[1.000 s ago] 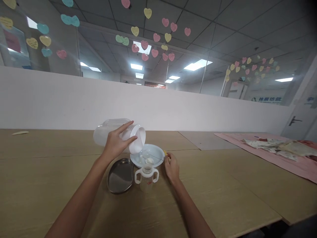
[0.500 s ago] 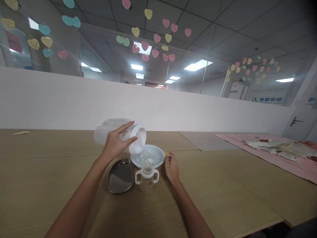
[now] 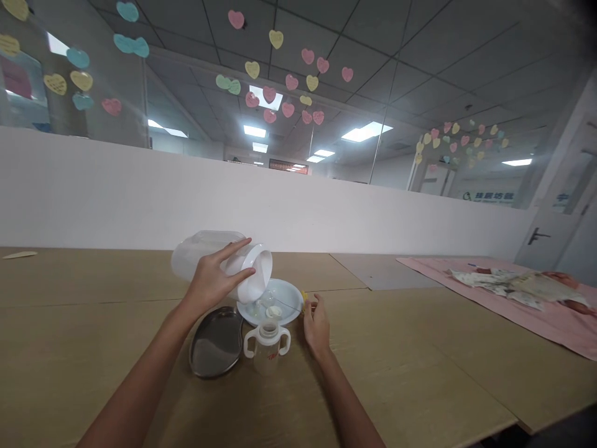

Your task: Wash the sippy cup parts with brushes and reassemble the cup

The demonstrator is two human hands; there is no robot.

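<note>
My left hand (image 3: pixel 212 277) is wrapped around the white neck of a large translucent plastic jug (image 3: pixel 193 252), which lies tilted on its side with its mouth towards the right. That wide mouth hangs over a white bowl (image 3: pixel 291 316) holding a small white round piece (image 3: pixel 273 312) and some clear pieces. At the bowl's right rim, my right hand (image 3: pixel 318 325) pinches a thin stick with a yellow end (image 3: pixel 305 297); the stick reaches across into the bowl, and its far tip is hard to make out. In front stands an uncapped baby bottle (image 3: pixel 267 353) with two white handles.
A kidney-shaped metal tray (image 3: pixel 217 343) lies left of the bottle. On the right, a pink cloth (image 3: pixel 494 308) carries crumpled fabrics (image 3: pixel 517 288). A low white wall (image 3: pixel 303 214) rises behind the wooden table (image 3: pixel 396 367).
The view has shifted slightly, so everything sits a little lower and further left. Both hands keep their hold, the jug staying tilted over the bowl.
</note>
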